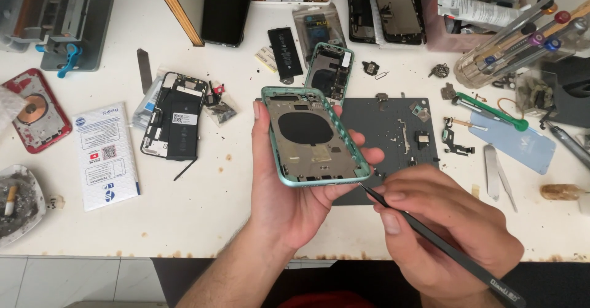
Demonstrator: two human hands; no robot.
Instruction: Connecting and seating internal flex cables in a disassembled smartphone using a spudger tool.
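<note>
Above the white surface [203, 209], my left hand [289, 191] grips a green phone frame [313, 137]; my right hand [445, 225] pinches black tweezers [442, 243] at its lower corner.

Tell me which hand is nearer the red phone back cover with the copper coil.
Left. The left hand holds the green phone frame at centre, well right of the red phone back cover; the right hand, gripping black tweezers, is farther right still.

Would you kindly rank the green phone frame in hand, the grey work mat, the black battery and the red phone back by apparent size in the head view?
1. Grey work mat, though partly covered.
2. Green phone frame, held nearer the camera, so its rank is unsure.
3. Red phone back, cut by the edge.
4. Black battery.
</note>
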